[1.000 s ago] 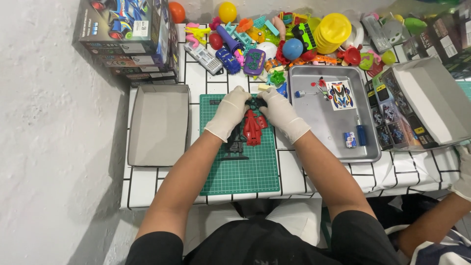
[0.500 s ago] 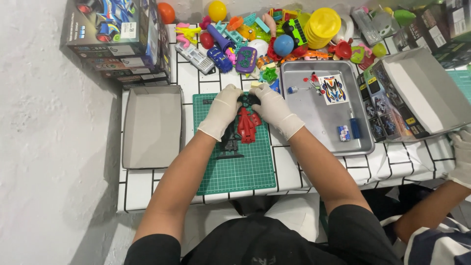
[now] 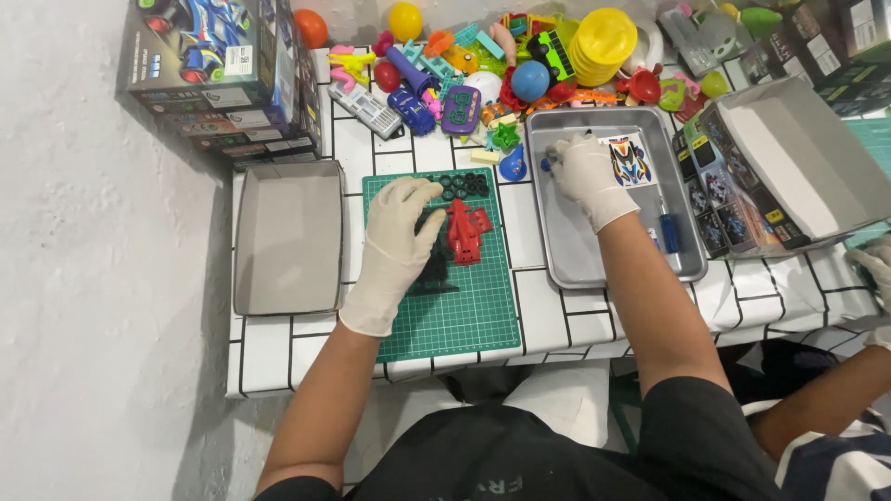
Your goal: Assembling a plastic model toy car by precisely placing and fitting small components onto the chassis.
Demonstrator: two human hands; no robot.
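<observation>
We are seeing two gloved hands at work over a white desk ruled with black grid lines, beside a pale rough wall on the left. Near the desk's left edge one empty grey box lid [image 3: 286, 237] is lying, with one stack of toy boxes [image 3: 218, 70] behind it at the far left corner. Our left hand [image 3: 394, 246] is resting flat, fingers spread, on one green cutting mat [image 3: 455, 306] at the near edge, pressing on a black plastic frame [image 3: 434, 269]; its grip is closing on nothing. Just beside it one red toy car body [image 3: 464, 230] is lying, angular and glossy, with a cluster of small black rings [image 3: 462, 184] behind it. Our right hand [image 3: 585, 172] is reaching into one metal tray [image 3: 575, 260]; we cannot tell whether its fingers are pinching anything. One sticker sheet [image 3: 631, 160] and one blue screwdriver [image 3: 668, 232] are lying in the tray. One heap of colourful toys [image 3: 520, 65] is filling the far edge.
</observation>
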